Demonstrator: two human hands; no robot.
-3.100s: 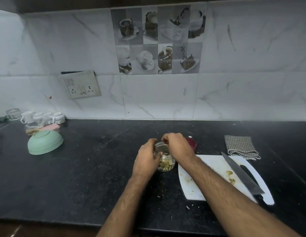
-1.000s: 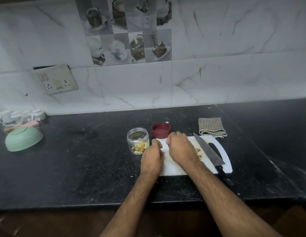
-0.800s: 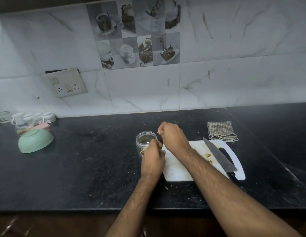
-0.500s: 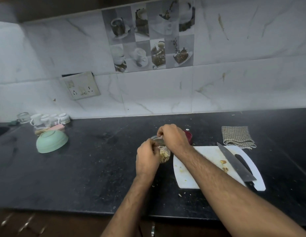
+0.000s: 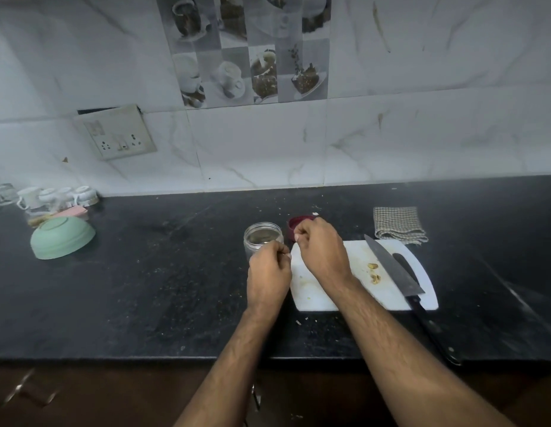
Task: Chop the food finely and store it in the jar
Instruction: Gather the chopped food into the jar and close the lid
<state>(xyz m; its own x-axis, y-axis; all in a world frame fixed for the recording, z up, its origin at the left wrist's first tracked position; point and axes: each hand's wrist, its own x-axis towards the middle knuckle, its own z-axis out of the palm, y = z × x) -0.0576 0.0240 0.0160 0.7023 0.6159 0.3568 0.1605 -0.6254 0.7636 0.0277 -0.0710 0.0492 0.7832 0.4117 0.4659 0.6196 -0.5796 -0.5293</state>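
The clear jar (image 5: 263, 238) stands open on the black counter (image 5: 144, 288), left of the white cutting board (image 5: 391, 295). Its dark red lid (image 5: 294, 224) lies just behind, partly hidden by my right hand (image 5: 322, 252). My right hand hovers over the board's far left corner with fingertips drawn together; I see nothing in them. My left hand (image 5: 268, 274) is curled in front of the jar and covers its lower part. A few chopped food bits (image 5: 374, 272) lie on the board beside the knife (image 5: 394, 268).
A checked cloth (image 5: 398, 224) lies behind the board. An upturned green bowl (image 5: 62, 238) and several white cups (image 5: 57, 197) sit at the far left. The knife's handle reaches past the board toward the counter's front edge. Crumbs dot the counter.
The jar, held tilted between both hands half a second ago, now stands on the counter. My left hand has let go of it. My right hand has drawn back toward the lid.
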